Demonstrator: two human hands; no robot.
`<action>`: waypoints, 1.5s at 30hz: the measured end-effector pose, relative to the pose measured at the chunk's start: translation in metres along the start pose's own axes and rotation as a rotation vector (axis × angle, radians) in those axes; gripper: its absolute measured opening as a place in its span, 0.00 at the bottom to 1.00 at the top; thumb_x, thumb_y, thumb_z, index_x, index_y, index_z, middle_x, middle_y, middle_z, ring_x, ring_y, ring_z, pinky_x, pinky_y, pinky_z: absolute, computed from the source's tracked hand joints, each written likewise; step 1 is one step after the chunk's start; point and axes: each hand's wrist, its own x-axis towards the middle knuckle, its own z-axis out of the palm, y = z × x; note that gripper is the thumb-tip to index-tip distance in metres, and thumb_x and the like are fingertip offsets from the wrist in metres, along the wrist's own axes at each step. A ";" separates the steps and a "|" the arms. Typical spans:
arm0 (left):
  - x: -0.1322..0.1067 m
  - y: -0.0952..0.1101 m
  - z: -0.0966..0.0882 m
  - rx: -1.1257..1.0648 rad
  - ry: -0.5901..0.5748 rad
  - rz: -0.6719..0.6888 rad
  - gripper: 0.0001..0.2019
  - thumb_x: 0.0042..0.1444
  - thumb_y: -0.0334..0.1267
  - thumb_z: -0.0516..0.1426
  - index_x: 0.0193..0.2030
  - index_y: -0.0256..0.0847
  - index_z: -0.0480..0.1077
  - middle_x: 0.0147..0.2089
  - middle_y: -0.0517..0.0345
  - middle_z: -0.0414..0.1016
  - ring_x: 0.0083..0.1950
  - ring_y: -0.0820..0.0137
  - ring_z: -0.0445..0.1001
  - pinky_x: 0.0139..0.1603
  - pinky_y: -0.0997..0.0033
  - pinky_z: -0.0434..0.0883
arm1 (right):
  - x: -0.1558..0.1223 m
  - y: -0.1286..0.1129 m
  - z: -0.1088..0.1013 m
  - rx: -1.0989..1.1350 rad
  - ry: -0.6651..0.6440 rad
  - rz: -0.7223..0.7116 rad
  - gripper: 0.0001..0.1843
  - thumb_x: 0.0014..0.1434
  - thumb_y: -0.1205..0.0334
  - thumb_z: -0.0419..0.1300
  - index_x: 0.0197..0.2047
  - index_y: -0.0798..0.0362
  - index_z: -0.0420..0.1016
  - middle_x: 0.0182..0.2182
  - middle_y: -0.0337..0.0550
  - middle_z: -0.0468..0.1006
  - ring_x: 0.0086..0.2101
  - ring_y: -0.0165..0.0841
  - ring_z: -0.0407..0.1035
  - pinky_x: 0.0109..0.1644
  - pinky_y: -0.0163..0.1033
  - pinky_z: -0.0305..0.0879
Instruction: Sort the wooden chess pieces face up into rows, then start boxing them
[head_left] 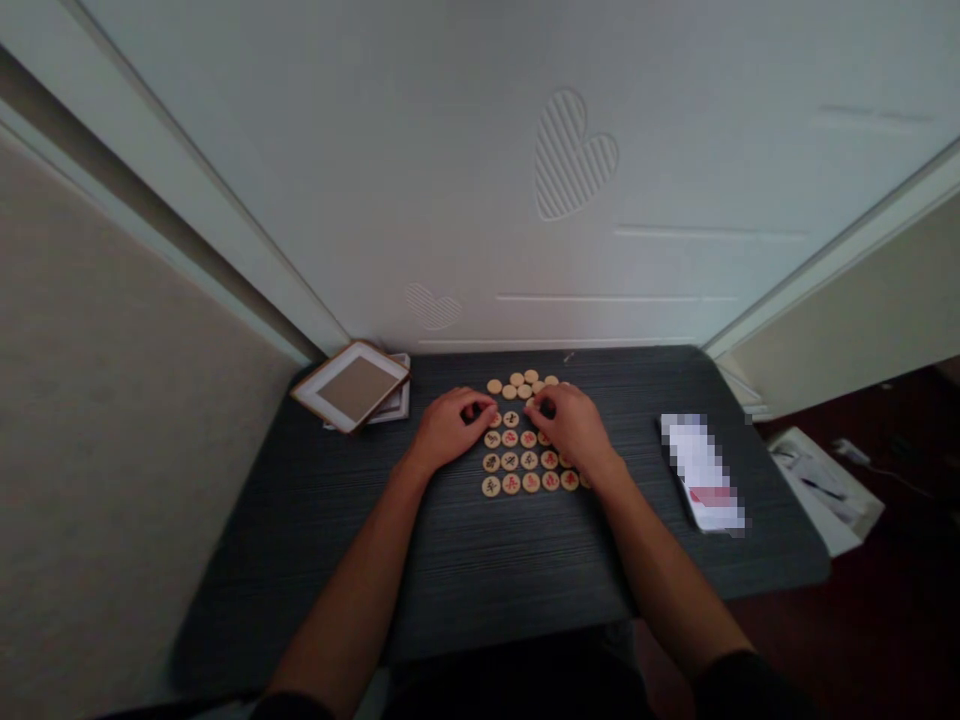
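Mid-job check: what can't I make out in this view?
All in the head view:
- Rows of round, wood-coloured pieces: right ends partly hidden by the right hand and forearm.
- Whether the left hand grips a piece: its own fingers hide it.
- Screen of the pale, rectangular phone: pixelated.
- White rectangular box: partly hidden by the dark, wood-grained table.

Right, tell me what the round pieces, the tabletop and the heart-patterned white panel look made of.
Round pieces: probably wood, going by the pale tan colour; plastic is possible. Tabletop: likely wood-grain laminate, dark and fairly matt, with fine streaks. White panel: perhaps painted or coated board, smooth, with moulded hearts.
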 end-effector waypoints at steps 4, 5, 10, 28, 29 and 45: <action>0.001 0.000 0.000 0.025 0.011 0.001 0.11 0.63 0.45 0.56 0.40 0.45 0.79 0.34 0.58 0.76 0.36 0.68 0.73 0.37 0.70 0.68 | 0.001 -0.002 0.000 -0.028 -0.006 0.029 0.07 0.60 0.58 0.65 0.32 0.50 0.74 0.31 0.42 0.76 0.36 0.36 0.69 0.43 0.40 0.65; 0.001 0.001 0.000 0.027 0.014 -0.001 0.11 0.64 0.45 0.56 0.40 0.45 0.79 0.34 0.58 0.76 0.35 0.68 0.73 0.37 0.70 0.68 | 0.000 -0.002 -0.002 -0.011 -0.008 0.035 0.07 0.59 0.59 0.65 0.32 0.50 0.74 0.31 0.41 0.76 0.35 0.35 0.70 0.43 0.39 0.65; 0.001 0.003 -0.002 0.001 0.012 -0.012 0.12 0.65 0.46 0.55 0.42 0.44 0.78 0.34 0.58 0.76 0.34 0.70 0.72 0.35 0.70 0.68 | -0.004 -0.003 -0.014 0.337 -0.042 0.064 0.06 0.60 0.57 0.65 0.40 0.49 0.76 0.35 0.39 0.80 0.33 0.31 0.73 0.41 0.38 0.69; -0.004 0.039 0.003 -0.362 0.116 -0.118 0.15 0.57 0.51 0.62 0.44 0.43 0.77 0.33 0.60 0.79 0.28 0.74 0.70 0.28 0.74 0.67 | -0.007 -0.022 -0.006 1.036 -0.258 0.086 0.14 0.62 0.53 0.64 0.49 0.47 0.77 0.46 0.41 0.82 0.46 0.34 0.77 0.54 0.44 0.75; -0.004 0.039 0.005 -0.373 0.124 -0.134 0.15 0.58 0.52 0.62 0.43 0.42 0.77 0.32 0.60 0.78 0.28 0.73 0.70 0.28 0.74 0.67 | -0.007 -0.022 -0.006 1.037 -0.261 0.074 0.14 0.62 0.53 0.64 0.50 0.46 0.77 0.46 0.41 0.82 0.46 0.34 0.77 0.54 0.44 0.75; -0.006 0.035 0.005 -0.239 0.047 -0.060 0.13 0.62 0.48 0.59 0.48 0.46 0.80 0.38 0.59 0.83 0.31 0.71 0.76 0.32 0.72 0.70 | -0.011 -0.023 -0.014 0.652 -0.129 -0.055 0.11 0.64 0.56 0.62 0.49 0.44 0.80 0.44 0.41 0.81 0.40 0.33 0.76 0.49 0.40 0.74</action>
